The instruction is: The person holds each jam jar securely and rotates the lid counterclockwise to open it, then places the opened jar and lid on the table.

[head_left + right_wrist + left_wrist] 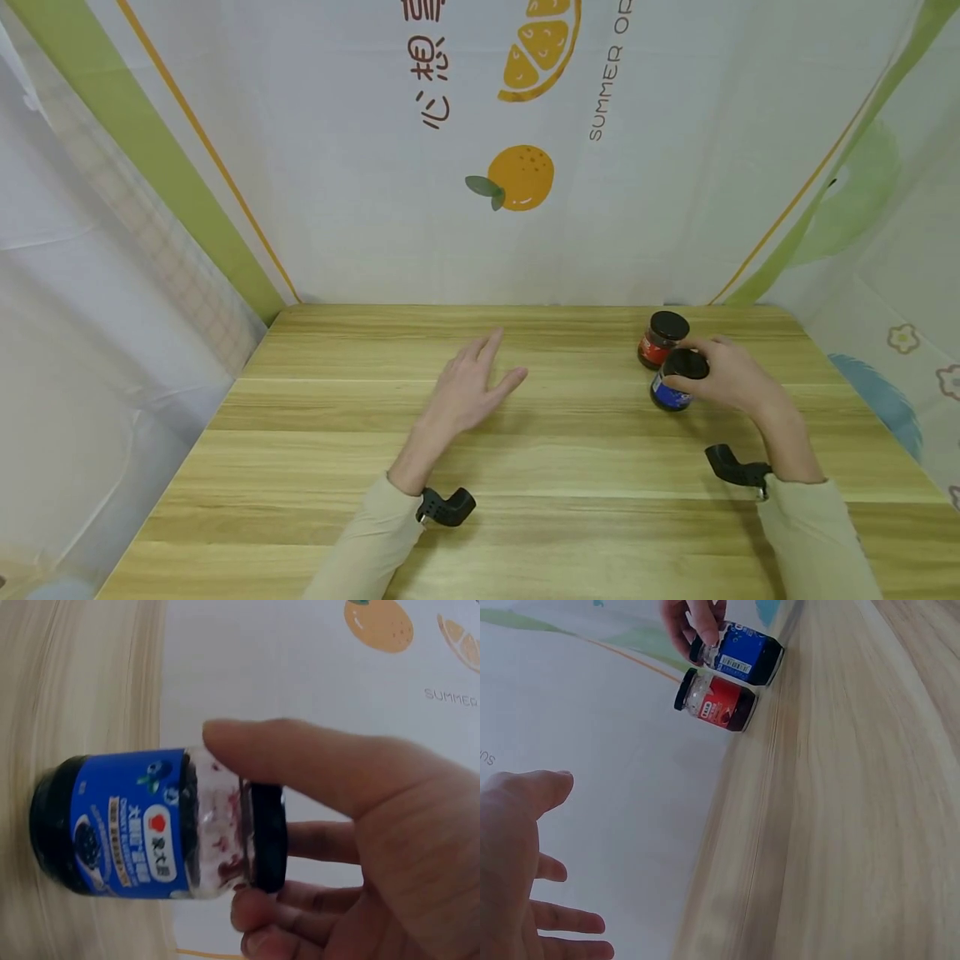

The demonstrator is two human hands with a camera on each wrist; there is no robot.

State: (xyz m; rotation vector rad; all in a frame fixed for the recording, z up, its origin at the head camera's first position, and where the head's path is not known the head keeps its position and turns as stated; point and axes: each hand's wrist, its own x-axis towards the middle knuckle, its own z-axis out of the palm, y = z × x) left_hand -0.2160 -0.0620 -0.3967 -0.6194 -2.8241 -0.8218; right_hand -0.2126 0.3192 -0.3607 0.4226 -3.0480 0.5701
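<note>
My right hand (738, 379) grips a glass jam jar with a blue label (135, 825) around its neck, just under the black lid (268, 836). Blueberries are printed on that label, and dark jam fills the lower part. Right behind it, in the head view, stands a second jam jar with a red label (654, 348) and a black lid, upright on the table. My left hand (468, 387) hovers over the middle of the table, fingers extended and thumb spread, holding nothing. In the left wrist view both jars show side by side, the red-labelled one (718, 703) nearer.
The wooden table (525, 517) ends at a white curtain (360, 208) printed with oranges and lettering. More curtains hang along the left and right sides. A black wrist mount (446, 507) sits on the left sleeve, another mount (735, 468) on the right.
</note>
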